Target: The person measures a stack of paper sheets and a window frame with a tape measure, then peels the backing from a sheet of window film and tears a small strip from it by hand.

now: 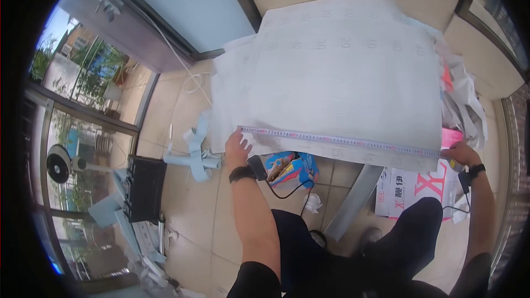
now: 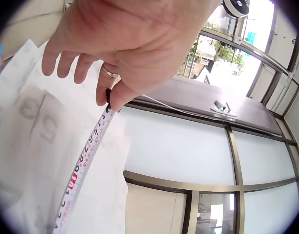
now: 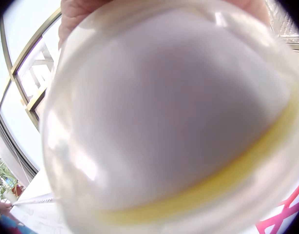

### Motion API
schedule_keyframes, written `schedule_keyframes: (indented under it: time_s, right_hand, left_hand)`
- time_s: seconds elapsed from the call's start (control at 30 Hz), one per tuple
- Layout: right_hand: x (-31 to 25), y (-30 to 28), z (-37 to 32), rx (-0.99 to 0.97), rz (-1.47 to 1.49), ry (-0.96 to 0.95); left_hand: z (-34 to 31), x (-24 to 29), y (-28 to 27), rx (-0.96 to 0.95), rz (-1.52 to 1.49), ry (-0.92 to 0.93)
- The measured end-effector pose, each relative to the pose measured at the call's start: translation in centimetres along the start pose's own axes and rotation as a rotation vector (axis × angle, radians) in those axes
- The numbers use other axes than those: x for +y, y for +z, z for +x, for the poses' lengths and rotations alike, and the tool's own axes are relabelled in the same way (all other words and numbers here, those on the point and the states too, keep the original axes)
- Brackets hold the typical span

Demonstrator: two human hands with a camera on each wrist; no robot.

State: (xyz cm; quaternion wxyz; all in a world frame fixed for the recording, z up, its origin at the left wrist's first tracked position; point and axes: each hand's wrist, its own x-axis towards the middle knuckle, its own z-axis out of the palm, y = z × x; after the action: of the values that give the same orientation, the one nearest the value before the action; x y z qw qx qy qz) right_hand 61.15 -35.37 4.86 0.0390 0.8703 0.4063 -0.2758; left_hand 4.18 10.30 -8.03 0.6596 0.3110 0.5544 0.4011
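Observation:
A long white tape measure blade (image 1: pixel 331 139) stretches between my hands along the near edge of a big white sheet (image 1: pixel 353 88) printed with faint numbers. At its left end my left hand (image 1: pixel 237 148) pinches the small dark end hook (image 2: pixel 108 94) between thumb and index finger, the other fingers bent loosely. My right hand (image 1: pixel 465 155) grips the tape measure case (image 3: pixel 178 122) at the sheet's right corner. The case, rounded and whitish with a yellow band, fills the right wrist view and hides most of that hand's fingers.
Below the sheet lie a colourful plastic bag (image 1: pixel 303 168), a grey flat strip (image 1: pixel 353 204) and a pink-and-white box (image 1: pixel 406 187). Pale blue strips (image 1: pixel 196 152) and a black case (image 1: pixel 144 187) are on the tiled floor at left. Crumpled plastic (image 1: pixel 464 91) sits at right.

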Motion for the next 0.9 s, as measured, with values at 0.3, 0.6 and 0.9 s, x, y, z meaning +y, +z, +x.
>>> schedule_keyframes:
  time_s: [0.3, 0.6, 0.9]
  right_hand:
    - [-1.5, -1.7, -1.0, -0.050, 0.115, 0.166]
    - [-2.5, -2.0, -1.3, -0.080, 0.118, 0.066]
    - [-10.6, 1.5, -5.0, -0.274, 0.317, -0.151]
  left_hand:
    - [2.5, -1.0, 0.4, 0.065, -0.185, -0.312]
    - [5.0, -2.4, -1.7, -0.096, -0.327, -0.291]
    - [2.2, 2.6, 0.3, -0.155, -0.394, -0.215]
